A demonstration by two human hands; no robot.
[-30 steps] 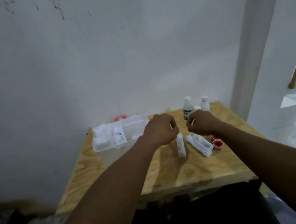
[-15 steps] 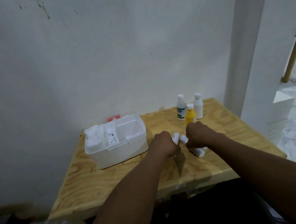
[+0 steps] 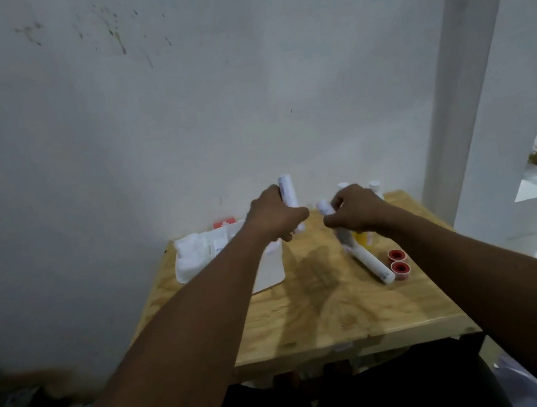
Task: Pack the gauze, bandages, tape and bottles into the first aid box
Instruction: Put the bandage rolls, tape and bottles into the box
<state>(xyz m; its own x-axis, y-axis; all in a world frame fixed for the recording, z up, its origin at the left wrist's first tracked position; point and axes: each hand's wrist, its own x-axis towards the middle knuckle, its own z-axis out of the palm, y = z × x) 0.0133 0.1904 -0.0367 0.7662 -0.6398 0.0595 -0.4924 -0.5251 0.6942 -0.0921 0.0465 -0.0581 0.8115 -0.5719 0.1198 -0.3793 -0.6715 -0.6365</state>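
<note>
A person's two bare forearms reach over a small wooden desk (image 3: 310, 320) set against a white wall. The left hand (image 3: 274, 218) is raised above the far left part of the desk. Its grip is closed round a white bandage roll (image 3: 286, 189) held nearly upright, the top end sticking out above the knuckles. The right hand (image 3: 358, 212) is just beside it, its grip closed round a second roll (image 3: 325, 207) that slants down toward the desk.

A third roll (image 3: 376, 264) lies on the wood toward the right edge, with two red tape rolls (image 3: 400, 267) just beside it. The white first aid box (image 3: 270, 268) stands open at the far left corner, partly hidden under the left forearm. White gauze (image 3: 188, 254) fills its left compartment. A yellow bottle (image 3: 362, 238) and white bottles (image 3: 375, 185) stand by the far edge, mostly hidden behind the right hand.

The likeliest mishaps:
- The right hand hangs close over the bottles, so a careless swing toward the box could topple them.
- The left forearm covers the box opening, so a roll lowered unseen could catch the rim and tumble off the desk.

Open wood between the box and the third roll, and along the near edge, gives room to move. The wall closes off the far edge.
</note>
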